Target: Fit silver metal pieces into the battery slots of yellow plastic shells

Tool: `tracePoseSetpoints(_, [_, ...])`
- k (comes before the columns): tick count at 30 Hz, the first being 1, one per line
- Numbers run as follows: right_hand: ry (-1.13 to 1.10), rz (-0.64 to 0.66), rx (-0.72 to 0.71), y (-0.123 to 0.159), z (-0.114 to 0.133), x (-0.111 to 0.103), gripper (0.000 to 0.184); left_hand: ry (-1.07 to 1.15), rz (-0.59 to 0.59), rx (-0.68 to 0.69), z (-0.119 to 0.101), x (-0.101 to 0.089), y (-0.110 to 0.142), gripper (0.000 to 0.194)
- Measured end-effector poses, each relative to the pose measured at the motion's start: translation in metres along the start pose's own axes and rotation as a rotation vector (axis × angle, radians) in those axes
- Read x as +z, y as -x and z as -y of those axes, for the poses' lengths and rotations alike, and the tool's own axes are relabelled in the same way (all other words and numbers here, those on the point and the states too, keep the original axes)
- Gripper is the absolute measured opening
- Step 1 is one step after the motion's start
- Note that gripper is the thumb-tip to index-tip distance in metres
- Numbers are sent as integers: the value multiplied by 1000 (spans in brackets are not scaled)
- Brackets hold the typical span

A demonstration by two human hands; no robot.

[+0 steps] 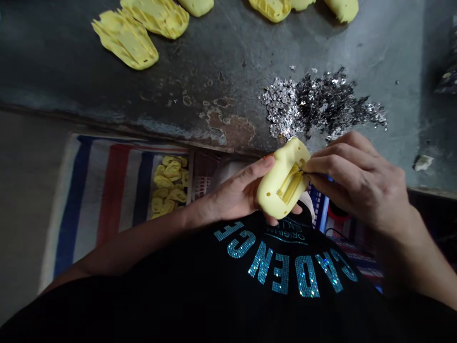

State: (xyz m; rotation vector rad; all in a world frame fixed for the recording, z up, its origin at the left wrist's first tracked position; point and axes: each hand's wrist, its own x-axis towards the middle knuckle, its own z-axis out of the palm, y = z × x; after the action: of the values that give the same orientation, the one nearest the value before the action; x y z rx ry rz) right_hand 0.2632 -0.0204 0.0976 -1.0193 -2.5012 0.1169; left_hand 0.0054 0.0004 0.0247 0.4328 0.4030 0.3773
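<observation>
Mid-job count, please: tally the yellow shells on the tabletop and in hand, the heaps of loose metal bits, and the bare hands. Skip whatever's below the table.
Yellow shells on the tabletop, some cut off by the picture's edge: 6
Held shell: 1
Heap of metal bits: 1
Bare hands, left hand and right hand: 2
Total: 10

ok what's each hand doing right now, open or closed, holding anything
Left hand: closed around a yellow plastic shell.
Right hand: closed, fingers pinched at the shell's recess; whether they grip a small part cannot be told.
</observation>
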Motion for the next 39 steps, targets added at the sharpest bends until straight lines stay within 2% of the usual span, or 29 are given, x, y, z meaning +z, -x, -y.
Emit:
tracePoseSetpoints(4, [34,36,-16,-2,3,-1,13,-3,-20,1,2,0,0,70])
tracePoseSetpoints(8, [31,28,-1,0,3,1,10,14,-28,10,5,-2,-1,63])
tracePoseSetpoints(15, [-55,-148,50,10,6,13,24,21,0,10,6,-4,-2,67])
tracePoseSetpoints(17, [-129,-232,117,15,6,18,27,15,5,16,6,-4,-2,69])
tracePoseSetpoints(20, [-299,-327,314,25,5,30,29,-42,-23,71,8,-3,-2,76])
tracePoseSetpoints(23, [-608,-278,530,31,1,45,48,-161,-132,193,14,-2,3,78])
tracePoseSetpoints(26, [-807,-229,628,33,2,59,61,-282,-192,261,17,0,13,72])
tracePoseSetpoints(30, [-728,-377,607,34,13,77,53,-388,-262,264,14,8,26,57])
tracePoseSetpoints(34, [-658,-508,593,40,27,94,52,-495,-388,207,8,9,29,53])
tracePoseSetpoints(37, [-587,-557,628,47,32,95,50,-547,-388,174,8,2,24,42])
tracePoseSetpoints(39, [-550,-524,617,52,30,87,52,-478,-355,146,9,-4,20,36])
